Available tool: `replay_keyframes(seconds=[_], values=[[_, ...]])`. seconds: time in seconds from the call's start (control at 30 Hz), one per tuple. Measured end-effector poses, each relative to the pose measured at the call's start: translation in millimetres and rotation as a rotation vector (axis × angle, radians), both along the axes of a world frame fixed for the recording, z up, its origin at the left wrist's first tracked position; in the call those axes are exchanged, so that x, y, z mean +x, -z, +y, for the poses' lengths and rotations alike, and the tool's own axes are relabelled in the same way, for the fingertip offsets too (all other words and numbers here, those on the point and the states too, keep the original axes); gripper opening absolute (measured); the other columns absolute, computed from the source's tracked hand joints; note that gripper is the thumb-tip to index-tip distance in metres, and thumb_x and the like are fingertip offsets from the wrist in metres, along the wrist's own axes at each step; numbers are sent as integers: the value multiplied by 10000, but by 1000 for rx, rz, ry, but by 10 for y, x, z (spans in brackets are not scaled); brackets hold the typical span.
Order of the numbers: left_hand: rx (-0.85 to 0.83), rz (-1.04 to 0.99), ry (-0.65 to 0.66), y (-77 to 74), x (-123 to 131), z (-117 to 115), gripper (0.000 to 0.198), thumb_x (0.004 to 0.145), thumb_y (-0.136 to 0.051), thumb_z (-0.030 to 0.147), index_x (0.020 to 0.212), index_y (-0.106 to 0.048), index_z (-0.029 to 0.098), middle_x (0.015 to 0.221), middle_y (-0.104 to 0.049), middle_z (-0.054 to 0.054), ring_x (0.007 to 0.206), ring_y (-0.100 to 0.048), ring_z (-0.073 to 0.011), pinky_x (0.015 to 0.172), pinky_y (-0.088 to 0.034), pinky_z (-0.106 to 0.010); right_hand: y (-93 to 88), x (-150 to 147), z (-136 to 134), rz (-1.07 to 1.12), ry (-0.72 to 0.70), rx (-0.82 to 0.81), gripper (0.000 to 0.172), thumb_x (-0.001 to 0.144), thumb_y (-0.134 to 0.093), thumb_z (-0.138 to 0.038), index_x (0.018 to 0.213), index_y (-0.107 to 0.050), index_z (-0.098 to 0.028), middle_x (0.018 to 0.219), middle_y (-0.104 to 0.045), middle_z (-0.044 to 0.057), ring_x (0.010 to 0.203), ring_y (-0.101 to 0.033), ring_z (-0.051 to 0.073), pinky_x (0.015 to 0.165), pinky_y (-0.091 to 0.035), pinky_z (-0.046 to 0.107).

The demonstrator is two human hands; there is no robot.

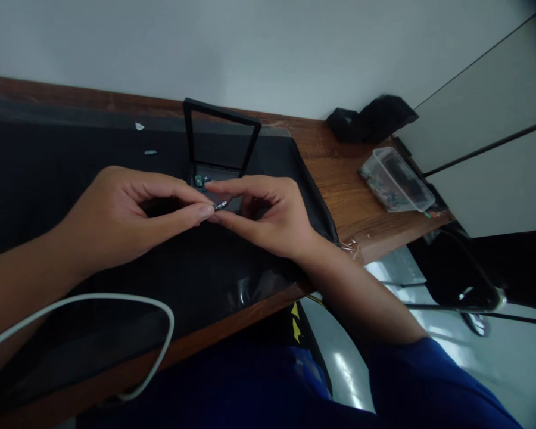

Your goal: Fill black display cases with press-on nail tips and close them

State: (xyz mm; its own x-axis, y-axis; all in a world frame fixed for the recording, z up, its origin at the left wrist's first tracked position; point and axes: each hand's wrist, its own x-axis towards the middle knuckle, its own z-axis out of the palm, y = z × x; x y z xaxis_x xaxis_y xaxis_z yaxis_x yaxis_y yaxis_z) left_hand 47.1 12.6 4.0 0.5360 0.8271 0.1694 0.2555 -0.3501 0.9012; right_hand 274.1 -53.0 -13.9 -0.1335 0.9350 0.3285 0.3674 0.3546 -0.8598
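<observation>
My left hand (125, 217) pinches a small dark piece with shiny silvery spots (221, 205) between thumb and forefinger. What exactly the piece is I cannot make out. My right hand (272, 211) meets it from the other side, its thumb tip close under the piece and its forefinger stretched out above, with a gap between them. Just behind the fingers stands a black-framed case (255, 134), its see-through lid raised. Small green stone-like bits (199, 180) lie in its base, which my hands partly cover.
On the black mat (62, 155) lie a white scrap (139, 126) and a small bluish sliver (150, 152). A clear plastic box (399, 179) with small pieces tilts at the right, near black objects (375, 119) by the wall. A white cable (116, 296) loops across the near left.
</observation>
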Motion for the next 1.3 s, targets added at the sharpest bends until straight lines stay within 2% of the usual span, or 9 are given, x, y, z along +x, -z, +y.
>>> replay_keyframes(seconds=[0.13, 0.3, 0.53, 0.73, 0.9, 1.03, 1.13, 1.23, 1.3], values=[[16, 5, -49, -19, 0, -13, 106, 871, -854, 413, 888, -940, 354, 852, -883, 39, 840, -833, -209, 906, -699, -321, -52, -15, -20, 29, 113, -21, 531, 890, -969, -594, 1240, -887, -202, 995, -849, 41, 593, -534, 80, 569, -488, 248], [30, 25, -88, -26, 12, -52, 104, 887, -862, 422, 895, -939, 352, 843, -878, 50, 830, -815, -186, 854, -660, -273, -78, -14, -30, 36, 166, 20, 486, 883, -962, -639, 924, -884, -161, 886, -836, 57, 602, -549, 87, 554, -461, 249], [30, 3, -79, 7, -9, -28, 98, 844, -893, 440, 874, -936, 357, 888, -901, 38, 846, -849, -210, 889, -709, -308, -32, -3, -17, 42, 89, -7, 493, 878, -974, -615, 1086, -918, -171, 895, -860, 51, 583, -566, 81, 572, -498, 242], [35, -4, 22, 56, -30, 43, 74, 850, -885, 481, 897, -932, 449, 929, -910, 38, 883, -881, -249, 906, -752, -354, 9, 2, 13, 99, 21, -71, 478, 899, -957, -622, 1063, -925, -174, 947, -877, 68, 654, -649, 103, 594, -503, 241], [-2, -9, 13, 39, -13, 15, 99, 845, -884, 457, 929, -934, 463, 931, -909, 56, 878, -880, -226, 915, -743, -322, 35, 32, 43, 169, -4, -82, 450, 912, -952, -595, 1048, -918, -168, 1025, -884, 88, 772, -726, 140, 691, -566, 265], [66, 7, -55, 39, -43, 43, 148, 878, -879, 500, 962, -937, 392, 903, -893, 37, 830, -839, -212, 828, -696, -294, 35, 82, 63, -12, 47, -41, 320, 951, -934, -470, 1069, -905, -174, 1002, -862, 58, 666, -616, 104, 652, -510, 269], [242, 99, -86, 78, -94, 128, 267, 902, -831, 573, 1085, -929, 405, 866, -834, 32, 765, -766, -206, 754, -629, -302, 9, 104, 67, -215, 89, 37, 240, 941, -928, -323, 1129, -891, -177, 963, -821, 34, 717, -617, 120, 721, -512, 281], [426, 236, 3, 114, -125, 207, 328, 927, -740, 593, 1149, -920, 432, 854, -777, 16, 807, -727, -231, 877, -619, -347, -39, 104, 56, -380, 106, 50, 231, 952, -911, -287, 1146, -887, -163, 946, -782, 40, 816, -663, 158, 774, -509, 299], [479, 276, 41, 126, -127, 230, 350, 954, -684, 607, 1150, -917, 435, 836, -755, 16, 821, -711, -239, 988, -609, -375, -73, 108, 49, -439, 116, 40, 254, 955, -918, -309, 1159, -889, -160, 952, -765, 43, 834, -672, 169, 770, -497, 307]])
